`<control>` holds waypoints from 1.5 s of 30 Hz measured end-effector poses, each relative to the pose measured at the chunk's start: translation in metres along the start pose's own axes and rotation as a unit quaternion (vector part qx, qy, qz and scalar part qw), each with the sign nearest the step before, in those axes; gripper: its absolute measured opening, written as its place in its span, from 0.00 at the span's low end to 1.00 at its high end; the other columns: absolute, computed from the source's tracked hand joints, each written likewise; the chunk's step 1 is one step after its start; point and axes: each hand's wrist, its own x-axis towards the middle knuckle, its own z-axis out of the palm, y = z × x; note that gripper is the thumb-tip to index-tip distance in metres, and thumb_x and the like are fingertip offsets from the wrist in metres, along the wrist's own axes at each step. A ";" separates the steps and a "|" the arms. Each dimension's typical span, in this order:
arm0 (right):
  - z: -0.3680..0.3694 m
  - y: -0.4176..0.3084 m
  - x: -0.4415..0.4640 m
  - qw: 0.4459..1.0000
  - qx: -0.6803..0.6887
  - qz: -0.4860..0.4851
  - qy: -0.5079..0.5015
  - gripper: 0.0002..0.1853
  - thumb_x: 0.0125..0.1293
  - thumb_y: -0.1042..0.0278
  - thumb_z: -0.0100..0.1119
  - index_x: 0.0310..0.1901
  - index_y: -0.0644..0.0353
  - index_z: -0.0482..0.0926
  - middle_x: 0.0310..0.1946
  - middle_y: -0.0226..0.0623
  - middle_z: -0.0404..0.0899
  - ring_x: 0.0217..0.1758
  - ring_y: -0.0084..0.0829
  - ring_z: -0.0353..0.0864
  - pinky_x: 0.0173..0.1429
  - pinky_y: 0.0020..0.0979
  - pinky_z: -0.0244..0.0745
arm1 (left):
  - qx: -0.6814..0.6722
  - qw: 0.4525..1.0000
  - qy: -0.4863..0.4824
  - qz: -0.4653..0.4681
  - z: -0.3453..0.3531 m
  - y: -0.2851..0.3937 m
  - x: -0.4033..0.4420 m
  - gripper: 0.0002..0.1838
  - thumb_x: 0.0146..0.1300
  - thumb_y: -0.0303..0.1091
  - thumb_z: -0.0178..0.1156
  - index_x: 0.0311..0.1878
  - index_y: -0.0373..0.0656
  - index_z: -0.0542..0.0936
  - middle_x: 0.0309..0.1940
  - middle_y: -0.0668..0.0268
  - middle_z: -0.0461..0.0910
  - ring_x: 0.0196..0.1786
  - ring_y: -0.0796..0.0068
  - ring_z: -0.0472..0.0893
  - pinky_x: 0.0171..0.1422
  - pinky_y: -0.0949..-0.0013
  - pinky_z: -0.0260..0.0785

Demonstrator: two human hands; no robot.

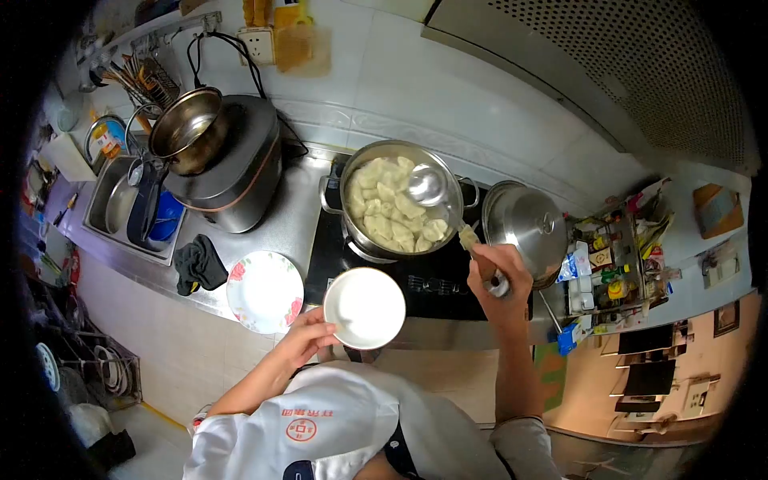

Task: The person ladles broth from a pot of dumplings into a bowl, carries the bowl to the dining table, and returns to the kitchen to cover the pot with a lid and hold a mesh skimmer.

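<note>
My left hand (308,336) grips the rim of a white bowl (368,308), held tilted in front of the stove so its bare inside faces me. A ladle (426,185) is in my right hand (502,284), fingers wrapped round its handle. The ladle's round metal head rests among the dumplings (380,210) in a large steel pot (347,210) on the black stove (432,280). Many pale dumplings crowd the pot. Left of the bowl, a white plate with pink flowers (264,292) lies at the counter's edge.
A rice cooker (240,180) with a small pan (186,132) on top stands left of the pot. A dark cloth (200,265) lies near the sink (120,204). Right of the pot sits a lidded pan (524,224), beside a rack of seasonings (612,268). A range hood (608,72) overhangs.
</note>
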 end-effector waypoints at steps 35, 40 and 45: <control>0.028 0.047 -0.015 0.921 0.184 0.308 0.150 0.09 0.60 0.77 0.60 0.41 0.69 0.79 0.28 0.34 0.79 0.22 0.19 0.76 0.28 0.21 0.74 | 0.014 0.989 0.080 0.124 0.072 0.043 0.011 0.22 0.59 0.39 0.62 0.46 0.28 0.73 0.39 0.54 0.79 0.44 0.65 0.81 0.52 0.65 0.77; 0.017 0.041 -0.018 0.922 0.199 0.289 0.165 0.10 0.60 0.78 0.58 0.43 0.71 0.78 0.27 0.34 0.79 0.24 0.20 0.76 0.29 0.22 0.74 | 0.011 0.989 0.074 0.128 0.072 0.044 0.024 0.21 0.59 0.39 0.62 0.46 0.30 0.74 0.41 0.54 0.79 0.44 0.64 0.80 0.53 0.64 0.76; -0.006 0.034 -0.013 0.929 0.191 0.277 0.153 0.09 0.60 0.78 0.58 0.42 0.70 0.79 0.28 0.37 0.80 0.25 0.22 0.78 0.32 0.24 0.75 | -0.001 0.990 0.070 0.124 0.069 0.042 0.036 0.23 0.59 0.40 0.61 0.48 0.29 0.73 0.43 0.53 0.79 0.47 0.62 0.80 0.56 0.62 0.75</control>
